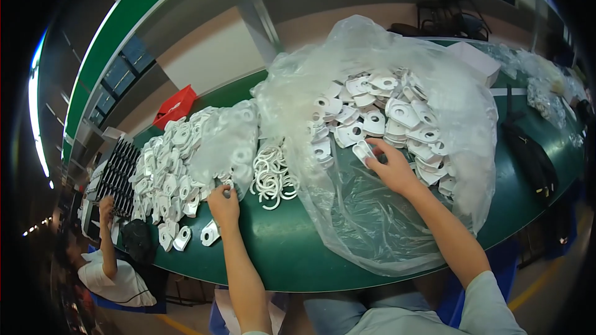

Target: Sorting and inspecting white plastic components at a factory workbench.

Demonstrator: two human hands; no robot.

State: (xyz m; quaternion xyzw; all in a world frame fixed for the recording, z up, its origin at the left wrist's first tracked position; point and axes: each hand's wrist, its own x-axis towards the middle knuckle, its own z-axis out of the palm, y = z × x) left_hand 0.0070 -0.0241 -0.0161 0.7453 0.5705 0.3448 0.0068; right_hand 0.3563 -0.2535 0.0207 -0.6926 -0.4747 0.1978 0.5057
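My right hand point(392, 166) grips a small white plastic part point(362, 152) between thumb and fingers, over the clear plastic bag point(354, 223). Inside that open bag lies a heap of white plastic pieces point(402, 111), rounded plates with a hole. At the front edge of a second pile of similar white pieces point(164, 164), my left hand point(223, 203) has its thumb and fingers curled together. What they hold, if anything, I cannot make out. White C-shaped rings point(273, 172) lie heaped between the bag and that pile. Just left of my left hand rests a loose white piece point(210, 234).
A green table point(279, 254) carries everything. Behind the left pile stands a red bin point(175, 107); black racks point(117, 177) are farther left, near a co-worker point(115, 273). A black bag point(531, 158) and a white box point(475, 62) are on the right.
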